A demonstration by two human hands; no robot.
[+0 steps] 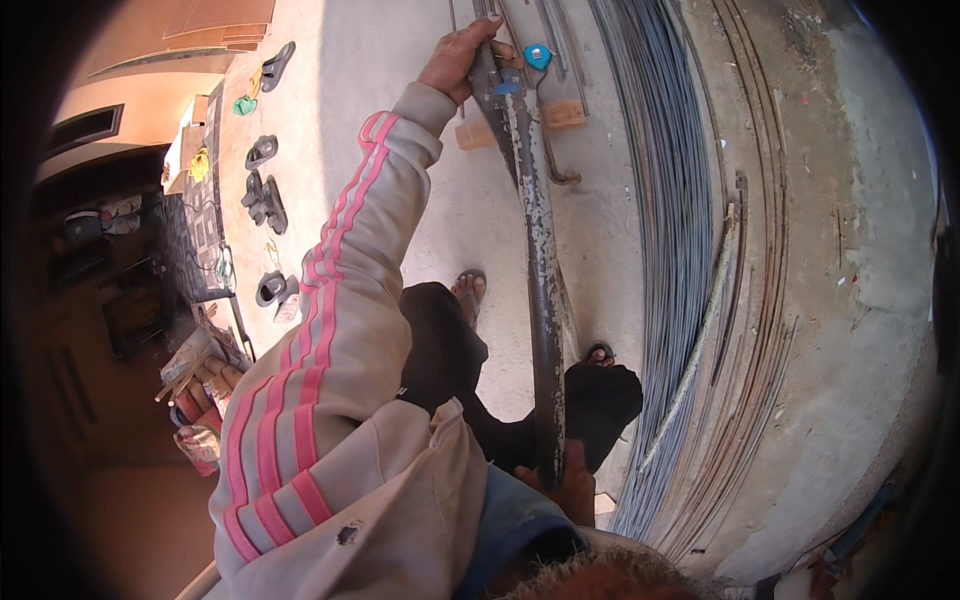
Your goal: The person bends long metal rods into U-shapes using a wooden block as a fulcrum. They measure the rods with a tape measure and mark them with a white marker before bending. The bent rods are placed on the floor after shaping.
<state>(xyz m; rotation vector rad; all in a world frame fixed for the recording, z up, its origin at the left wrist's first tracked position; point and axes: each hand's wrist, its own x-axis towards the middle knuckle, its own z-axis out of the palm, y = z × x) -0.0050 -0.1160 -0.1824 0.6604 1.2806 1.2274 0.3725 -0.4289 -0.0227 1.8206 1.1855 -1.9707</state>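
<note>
A long dark metal tool [540,270] with chipped paint, shaped like a bolt cutter, runs down the middle of the view. Near its far end, beside a blue patch, my left hand [462,58] is wrapped around it at arm's length. My right hand [568,485] grips the near end of its thick handle close to my body, with the fingers partly hidden. Just right of my left hand is a teal tape measure [538,56]. A thin rod with a hooked end [563,178] lies beside the tool. Wooden blocks [566,113] lie beneath the far end.
A long bundle of grey metal rods [665,230] stretches along the floor to my right, with rusty rods [770,250] beyond it. Several dark sandals [262,195] sit at the left, near a doorway. My sandalled feet [468,295] stand either side of the tool.
</note>
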